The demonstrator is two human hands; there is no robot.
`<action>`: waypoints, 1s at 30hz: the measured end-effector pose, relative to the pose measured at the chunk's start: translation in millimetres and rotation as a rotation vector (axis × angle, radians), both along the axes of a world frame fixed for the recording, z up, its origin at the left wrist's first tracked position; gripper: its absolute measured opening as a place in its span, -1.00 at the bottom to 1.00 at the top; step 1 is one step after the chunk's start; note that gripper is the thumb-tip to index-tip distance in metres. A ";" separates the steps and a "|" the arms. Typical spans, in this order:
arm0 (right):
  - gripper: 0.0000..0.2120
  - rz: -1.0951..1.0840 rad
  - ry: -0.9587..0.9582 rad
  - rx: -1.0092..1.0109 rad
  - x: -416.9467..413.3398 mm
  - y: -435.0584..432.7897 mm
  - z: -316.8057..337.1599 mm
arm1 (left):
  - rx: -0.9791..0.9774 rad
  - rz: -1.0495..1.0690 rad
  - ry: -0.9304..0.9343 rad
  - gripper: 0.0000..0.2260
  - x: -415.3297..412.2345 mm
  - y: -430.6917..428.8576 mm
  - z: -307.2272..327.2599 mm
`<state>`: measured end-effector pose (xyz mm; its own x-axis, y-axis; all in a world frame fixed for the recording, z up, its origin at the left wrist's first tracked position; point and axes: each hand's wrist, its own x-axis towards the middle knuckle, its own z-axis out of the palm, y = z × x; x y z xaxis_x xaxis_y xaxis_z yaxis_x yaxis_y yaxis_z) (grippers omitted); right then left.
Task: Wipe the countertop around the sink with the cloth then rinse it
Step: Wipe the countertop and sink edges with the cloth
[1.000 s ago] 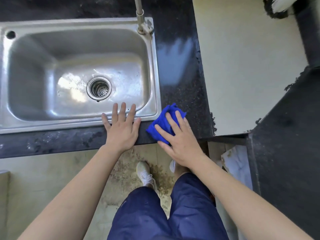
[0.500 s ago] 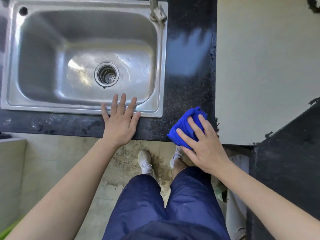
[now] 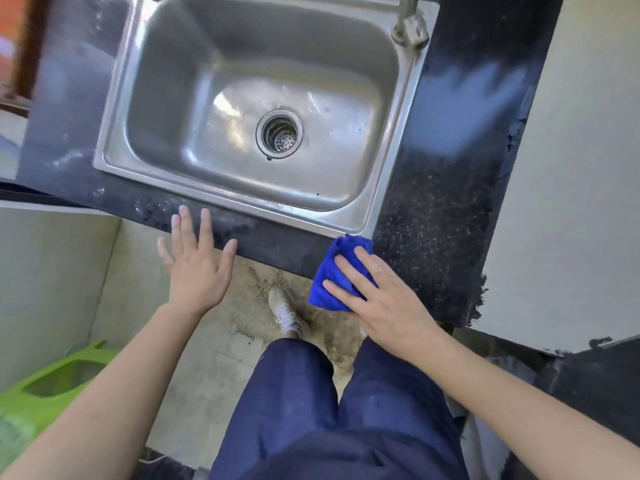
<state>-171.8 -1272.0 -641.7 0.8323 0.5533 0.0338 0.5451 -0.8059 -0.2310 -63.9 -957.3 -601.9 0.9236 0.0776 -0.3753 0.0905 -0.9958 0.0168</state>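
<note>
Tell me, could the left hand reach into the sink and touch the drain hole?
Probably yes. The left hand is open at the countertop's front edge, holding nothing, and nothing visible lies in the sink between it and the drain hole.

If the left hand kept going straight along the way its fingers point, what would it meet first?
The left hand points up-frame, its fingertips over the countertop front strip. Going straight on, it would likely meet the sink at its near rim first. Whether the hand touches the counter is unclear.
</note>
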 end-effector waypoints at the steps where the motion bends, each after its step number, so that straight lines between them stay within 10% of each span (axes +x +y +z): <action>1: -0.43 -0.004 0.000 -0.009 -6.4 -4.4 0.9 | 0.000 0.000 0.007 -0.37 1.1 7.9 -1.9; 14: -0.39 -0.193 0.044 0.069 90.6 197.9 3.1 | -0.197 -0.188 -0.026 -0.40 14.3 94.9 -10.6; 30: -0.36 -0.300 0.149 -0.213 66.9 194.6 14.9 | -0.223 -0.333 0.055 -0.40 45.7 177.9 -19.1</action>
<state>-104.9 -1077.4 -626.7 0.9451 0.2668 -0.1885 0.2518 -0.9626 -0.1003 -18.2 -779.4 -620.9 0.8625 -0.3114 -0.3989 -0.2296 -0.9432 0.2400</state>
